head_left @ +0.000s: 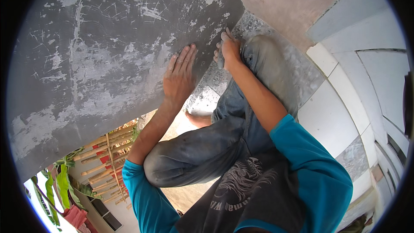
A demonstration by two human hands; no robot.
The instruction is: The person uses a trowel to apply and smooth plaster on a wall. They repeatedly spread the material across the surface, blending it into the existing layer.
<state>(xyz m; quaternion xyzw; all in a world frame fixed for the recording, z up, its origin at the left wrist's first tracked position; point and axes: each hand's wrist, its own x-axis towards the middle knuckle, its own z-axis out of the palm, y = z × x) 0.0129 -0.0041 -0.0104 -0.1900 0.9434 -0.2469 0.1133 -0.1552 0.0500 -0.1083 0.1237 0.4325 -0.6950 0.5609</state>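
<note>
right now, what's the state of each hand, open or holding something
Left hand: open, fingers extended against the grey wall.
Right hand: closed around a small grey tool.

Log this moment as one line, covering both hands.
left hand: open against scuffed grey wall | right hand: gripping small grey object, kind unclear, close to wall

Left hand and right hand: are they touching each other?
Apart. The head view shows it: a strip of the grey surface is visible between the left hand and the right hand.
</note>
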